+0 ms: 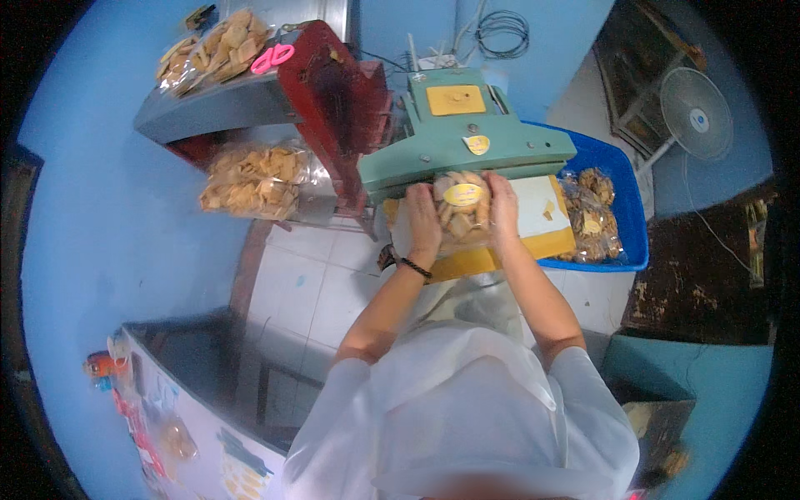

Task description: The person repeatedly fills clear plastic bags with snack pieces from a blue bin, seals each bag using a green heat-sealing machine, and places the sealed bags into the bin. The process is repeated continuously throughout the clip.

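Observation:
Between my two hands is a clear plastic bag of chips (464, 212) with a yellow oval label that bears writing. My left hand (423, 219) grips its left side and my right hand (503, 203) its right side. The bag's top edge reaches the jaw of a green bag-sealing machine (469, 134); whether it is inside the jaw is hidden. Beneath the bag lies the machine's white shelf (534, 203) with a yellow front edge, and a small chip fragment (549, 210) rests on it at the right.
A blue plastic tub (637, 237) holding filled bags (594, 219) stands right of the machine. Left are a red metal frame (331, 106), chip bags on two levels (231, 47) (256, 181), and pink-handled scissors (273, 59). A fan (697, 115) stands far right.

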Demonstrator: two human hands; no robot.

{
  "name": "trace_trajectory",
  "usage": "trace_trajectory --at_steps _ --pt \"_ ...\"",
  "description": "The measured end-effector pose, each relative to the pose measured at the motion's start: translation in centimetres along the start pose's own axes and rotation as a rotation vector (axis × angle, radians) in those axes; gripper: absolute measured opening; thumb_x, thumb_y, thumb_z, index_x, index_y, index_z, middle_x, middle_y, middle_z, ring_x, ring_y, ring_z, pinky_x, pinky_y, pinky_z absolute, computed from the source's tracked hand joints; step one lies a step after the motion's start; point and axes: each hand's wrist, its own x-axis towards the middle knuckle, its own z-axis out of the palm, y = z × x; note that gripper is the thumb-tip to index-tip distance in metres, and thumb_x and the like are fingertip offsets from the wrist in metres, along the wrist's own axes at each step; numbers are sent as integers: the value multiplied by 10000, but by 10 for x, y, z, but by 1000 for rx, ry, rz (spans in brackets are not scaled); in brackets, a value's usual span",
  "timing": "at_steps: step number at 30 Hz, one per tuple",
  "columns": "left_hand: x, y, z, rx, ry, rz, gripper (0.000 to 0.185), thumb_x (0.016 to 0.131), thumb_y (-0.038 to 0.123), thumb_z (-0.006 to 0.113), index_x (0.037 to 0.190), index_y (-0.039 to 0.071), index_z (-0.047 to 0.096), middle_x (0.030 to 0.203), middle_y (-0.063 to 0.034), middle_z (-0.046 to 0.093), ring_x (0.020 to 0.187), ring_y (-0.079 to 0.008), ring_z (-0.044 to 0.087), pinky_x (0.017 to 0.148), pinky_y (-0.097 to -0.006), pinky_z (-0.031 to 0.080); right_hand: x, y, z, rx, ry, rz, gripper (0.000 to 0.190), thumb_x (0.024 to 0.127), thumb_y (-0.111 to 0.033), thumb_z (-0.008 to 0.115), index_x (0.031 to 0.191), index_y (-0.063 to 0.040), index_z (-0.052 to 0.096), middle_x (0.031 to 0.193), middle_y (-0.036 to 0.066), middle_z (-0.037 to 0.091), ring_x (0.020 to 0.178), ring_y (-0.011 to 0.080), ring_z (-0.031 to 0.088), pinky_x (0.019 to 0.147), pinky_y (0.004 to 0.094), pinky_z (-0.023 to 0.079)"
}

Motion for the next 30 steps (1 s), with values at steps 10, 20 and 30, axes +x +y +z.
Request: trace_trajectory --at_steps 10,20,30 --pt "50 -20 -105 -346 291 -82 207 1038 192 454 1070 2 529 1020 -144 530 931 -261 558 840 -374 481 9 7 -49 -6 -60 -10 238 997 -229 545 1041 -26 659 1005 45 646 922 150 573 859 297 448" --pt "200 -137 -249 945 -15 -431 240 869 93 639 1026 -88 631 912 -276 680 817 -408 687 740 -490 547 22 -23 -94 -223 -40 -123 203 1010 -240 578 1048 -66 675 1051 22 684 920 106 624 790 260 474" --pt "176 27 -242 863 234 263 101 920 129 611 930 44 664 892 -193 668 828 -406 625 727 -461 500 -62 -87 -36 -593 -350 -651 184 892 -70 657 1067 -17 639 1015 114 648 918 212 632 809 300 506"
